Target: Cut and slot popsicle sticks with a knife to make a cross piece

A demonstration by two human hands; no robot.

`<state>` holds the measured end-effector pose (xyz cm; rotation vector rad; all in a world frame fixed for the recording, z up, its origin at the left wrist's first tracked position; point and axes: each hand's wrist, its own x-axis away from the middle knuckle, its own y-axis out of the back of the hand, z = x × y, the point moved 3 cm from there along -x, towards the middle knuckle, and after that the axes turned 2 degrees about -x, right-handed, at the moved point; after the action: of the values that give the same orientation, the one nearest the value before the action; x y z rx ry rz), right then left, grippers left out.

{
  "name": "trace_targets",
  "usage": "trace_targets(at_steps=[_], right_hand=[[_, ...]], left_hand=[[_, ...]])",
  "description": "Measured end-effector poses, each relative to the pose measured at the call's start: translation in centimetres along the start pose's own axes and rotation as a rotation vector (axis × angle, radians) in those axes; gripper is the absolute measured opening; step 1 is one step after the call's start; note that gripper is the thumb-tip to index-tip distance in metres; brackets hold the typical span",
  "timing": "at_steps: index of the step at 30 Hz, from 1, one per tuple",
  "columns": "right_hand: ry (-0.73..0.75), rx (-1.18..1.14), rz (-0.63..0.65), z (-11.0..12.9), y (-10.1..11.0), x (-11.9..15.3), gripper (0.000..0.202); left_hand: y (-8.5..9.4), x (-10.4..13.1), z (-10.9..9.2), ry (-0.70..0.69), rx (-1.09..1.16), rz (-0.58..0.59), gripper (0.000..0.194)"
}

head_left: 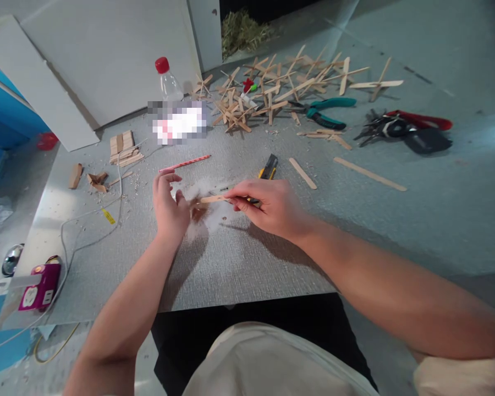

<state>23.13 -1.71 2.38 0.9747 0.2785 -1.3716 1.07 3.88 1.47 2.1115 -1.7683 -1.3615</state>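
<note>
A wooden craft stick [212,199] is pinched between the thumb and fingers of my right hand [274,208], low over the table. The stick's other end points at my left hand [171,206], whose thumb and fingers are apart, curved and holding nothing. Whether the left thumb touches that end I cannot tell. A yellow-and-black utility knife [268,166] shows behind my right hand, with another yellow-and-black bit visible under the fingers; the hand hides the part between. Beneath the stick is a brown worn patch [198,212] ringed by pale dust.
A red pencil [185,163] lies behind my left hand. Loose sticks [369,174] are to the right, beside pliers [330,110] and keys [381,127]. Crossed-stick pieces [235,113] are heaped at the back near a red-capped bottle [169,82]. A white cable [93,212] crosses the left side.
</note>
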Motion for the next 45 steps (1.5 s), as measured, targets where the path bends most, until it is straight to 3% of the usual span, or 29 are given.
trace_targets(at_steps=[6, 11, 13, 30, 37, 45], right_hand=[[-0.016, -0.018, 0.008, 0.2, 0.1, -0.2, 0.016], [-0.043, -0.026, 0.02, 0.1, 0.1, -0.2, 0.015], [-0.054, -0.037, 0.021, 0.0, 0.0, -0.1, 0.014], [-0.037, -0.025, 0.02, 0.8, -0.3, -0.1, 0.014], [-0.011, -0.033, 0.044, 0.5, -0.6, 0.1, 0.017], [-0.018, -0.039, 0.028, 0.3, -0.2, -0.1, 0.016]], left_hand=[[0.5, 1.1, -1.9, -0.137, -0.022, -0.012, 0.011], [0.9, 1.4, -3.7, -0.579, -0.133, -0.092, 0.01], [0.8, 1.5, -4.2, -0.67, -0.128, -0.094, 0.009], [0.1, 2.3, -5.0, -0.631, -0.099, -0.074, 0.011], [-0.1, 2.2, -4.9, -0.605, -0.069, 0.007, 0.008], [0.2, 2.0, -4.6, -0.606, -0.039, 0.016, 0.006]])
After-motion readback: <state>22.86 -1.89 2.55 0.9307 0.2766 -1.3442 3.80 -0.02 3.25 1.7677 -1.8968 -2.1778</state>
